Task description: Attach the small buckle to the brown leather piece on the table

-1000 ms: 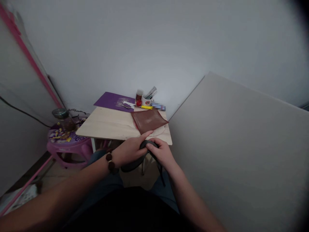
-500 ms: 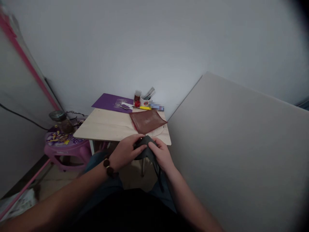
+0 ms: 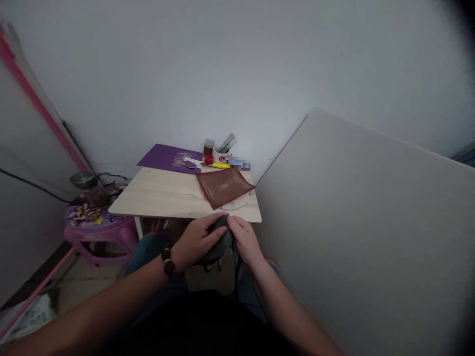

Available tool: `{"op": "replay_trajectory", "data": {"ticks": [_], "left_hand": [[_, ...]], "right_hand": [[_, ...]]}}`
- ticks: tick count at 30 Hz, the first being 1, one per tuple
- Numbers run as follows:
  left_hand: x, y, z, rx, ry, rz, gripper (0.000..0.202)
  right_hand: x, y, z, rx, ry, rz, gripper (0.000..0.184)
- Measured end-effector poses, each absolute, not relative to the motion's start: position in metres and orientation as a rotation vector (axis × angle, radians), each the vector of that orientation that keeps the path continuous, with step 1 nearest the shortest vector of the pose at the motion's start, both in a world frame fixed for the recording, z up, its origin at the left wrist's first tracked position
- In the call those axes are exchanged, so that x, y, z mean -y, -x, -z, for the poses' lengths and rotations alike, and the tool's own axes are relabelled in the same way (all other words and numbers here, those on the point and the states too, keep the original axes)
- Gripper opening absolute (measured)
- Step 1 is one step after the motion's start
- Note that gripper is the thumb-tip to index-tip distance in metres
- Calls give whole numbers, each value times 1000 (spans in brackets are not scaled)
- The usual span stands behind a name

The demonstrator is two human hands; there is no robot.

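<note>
Dark strap, folded over, hangs just before the bench's near edge. The left hand and right hand each have a closed grip on it, seemingly pinching the fold flat.

Dark-beaded bracelet behind left hand

Hands: two, one left hand and one right hand; one dark strap; one beaded bracelet. Furniture: one wooden table and one pink stool. Small items: one brown leather sheet, one purple mat, one mug, one small bottle, one yellow marker, one glass jar.
</note>
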State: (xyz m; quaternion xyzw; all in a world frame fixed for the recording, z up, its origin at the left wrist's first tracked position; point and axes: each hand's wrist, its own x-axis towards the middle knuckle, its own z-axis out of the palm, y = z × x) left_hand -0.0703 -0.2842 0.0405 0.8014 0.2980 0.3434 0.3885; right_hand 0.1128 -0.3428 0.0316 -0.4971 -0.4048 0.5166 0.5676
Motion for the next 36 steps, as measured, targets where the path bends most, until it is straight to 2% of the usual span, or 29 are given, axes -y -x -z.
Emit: {"op": "replay_trajectory", "data": {"ticks": [3,8,13,16,21,28,32,36], "left_hand": [[283,68,-38,-793,-1954,-949,40],[276,67,-38,-864,-1893,-931,39],[274,72,-39,-814,-1947,-886,42],[275,73,-38,-752,-1992,-837,47],[274,69,-35,-857,-1923,-924,39],[268,73,-46,-813,-1945,-831,40],[263,78,-50,-701,-2097,-688,42],[260,79,-47,-750,-2022,-751,44]], "right_hand": [[344,-109,-33,918,1140,-1243,48],[346,-113,-38,996,1203,-1332,32],[343,-124,-40,1003,1196,-1385,36],[340,-125,-37,996,1223,-1314,39],[340,-116,-38,1161,1274,-1102,36],[344,-122,-35,1255,1357,-1229,23],[346,-128,-29,1166,1299,-1411,36],[344,-124,-27,1008,1241,-1371,54]]}}
